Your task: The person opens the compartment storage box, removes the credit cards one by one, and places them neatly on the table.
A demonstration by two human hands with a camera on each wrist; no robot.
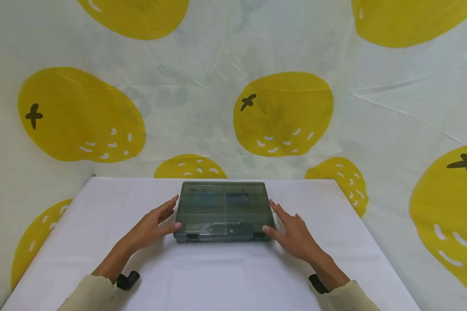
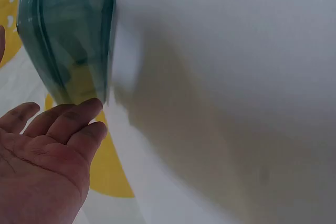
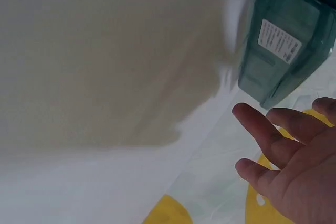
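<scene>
A dark translucent plastic case lies flat on the white table, its lid down and its two front latches facing me. Bluish and dark shapes show dimly through the lid. My left hand is at the case's left side, fingers extended and thumb near the front left corner. On the opposite side is my right hand, fingers spread, its thumb by the front right corner. In the right wrist view, a white barcode label is on the case's end wall. Whether either hand touches the case, I cannot tell.
The white-covered table ends just behind the case. A pale cloth printed with yellow fruit hangs behind and around it. A black strap device is on the left wrist, with another on the right.
</scene>
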